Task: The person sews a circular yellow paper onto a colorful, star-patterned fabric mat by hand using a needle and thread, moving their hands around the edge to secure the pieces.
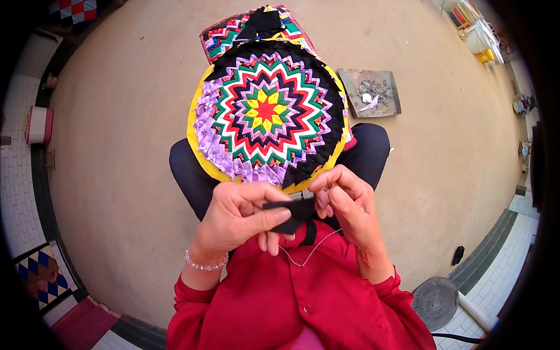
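Observation:
My left hand (245, 218) pinches a small piece of black cloth (294, 215) between thumb and fingers, in front of my red shirt. At the cloth's right corner, the curled fingers of my right hand (348, 199) are close together; whether they grip the corner or a needle cannot be made out. Across my knees lies a round patchwork piece (266, 111) of folded points in rings around a red star. Its outer ring is partly lilac and partly black, over a yellow backing (194, 131). A pale thread (306, 260) hangs in a loop below my hands.
Beyond the round piece is a multicoloured patchwork (223, 37) with black cloth scraps (262, 24) on top. A shallow dustpan-like tray (392, 105) on the floor holds grey debris and a lilac scrap. Buckets (474, 39) stand upper right, a round fan-like grille (436, 304) lower right.

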`<state>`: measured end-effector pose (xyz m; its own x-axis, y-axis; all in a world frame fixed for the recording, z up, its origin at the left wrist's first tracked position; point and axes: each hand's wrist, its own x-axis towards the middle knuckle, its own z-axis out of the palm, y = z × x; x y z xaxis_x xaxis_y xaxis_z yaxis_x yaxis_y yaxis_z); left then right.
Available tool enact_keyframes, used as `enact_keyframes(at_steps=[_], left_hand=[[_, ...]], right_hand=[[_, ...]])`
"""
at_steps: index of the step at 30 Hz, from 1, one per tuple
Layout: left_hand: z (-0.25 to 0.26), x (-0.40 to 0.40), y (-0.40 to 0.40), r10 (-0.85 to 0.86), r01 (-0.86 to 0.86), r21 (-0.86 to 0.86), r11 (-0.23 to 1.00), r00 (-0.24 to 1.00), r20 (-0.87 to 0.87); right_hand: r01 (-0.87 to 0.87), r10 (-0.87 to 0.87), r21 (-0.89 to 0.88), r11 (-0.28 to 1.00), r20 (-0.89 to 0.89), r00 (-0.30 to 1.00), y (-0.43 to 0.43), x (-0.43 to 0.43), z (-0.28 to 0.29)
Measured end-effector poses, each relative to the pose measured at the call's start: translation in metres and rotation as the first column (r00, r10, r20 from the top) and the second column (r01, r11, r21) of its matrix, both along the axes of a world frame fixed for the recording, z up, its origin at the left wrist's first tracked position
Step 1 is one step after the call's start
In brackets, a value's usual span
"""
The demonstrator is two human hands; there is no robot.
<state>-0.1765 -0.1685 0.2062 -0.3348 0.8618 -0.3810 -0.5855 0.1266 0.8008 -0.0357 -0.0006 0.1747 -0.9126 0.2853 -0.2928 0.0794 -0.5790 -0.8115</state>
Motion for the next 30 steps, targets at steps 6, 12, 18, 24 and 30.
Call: enact_keyframes(at_steps=[6, 12, 18, 24, 30], left_hand=[[-0.011, 0.020, -0.014, -0.114, 0.116, -0.064, 0.991, 0.993, 0.038], [-0.015, 0.023, -0.021, -0.057, 0.068, -0.124, 0.990, 0.994, 0.088], [-0.022, 0.025, -0.025, -0.025, 0.038, -0.130, 0.991, 0.995, 0.096], [-0.029, 0.035, -0.025, 0.094, -0.077, -0.102, 0.992, 0.982, 0.165], [-0.032, 0.034, -0.024, 0.064, -0.055, -0.078, 0.995, 0.992, 0.113]], right_hand=[[-0.219, 0.215, -0.039, 0.975, -0.092, 0.972, -0.010, 0.011, -0.011], [-0.243, 0.243, -0.009, 0.970, -0.003, 0.970, -0.023, 0.009, -0.009], [-0.178, 0.172, 0.060, 0.982, 0.089, 0.981, -0.028, 0.007, -0.012], [-0.125, 0.115, 0.060, 0.990, 0.150, 0.982, -0.031, 0.005, -0.011], [-0.104, 0.097, 0.032, 0.994, 0.168, 0.981, -0.029, 0.005, -0.010]])
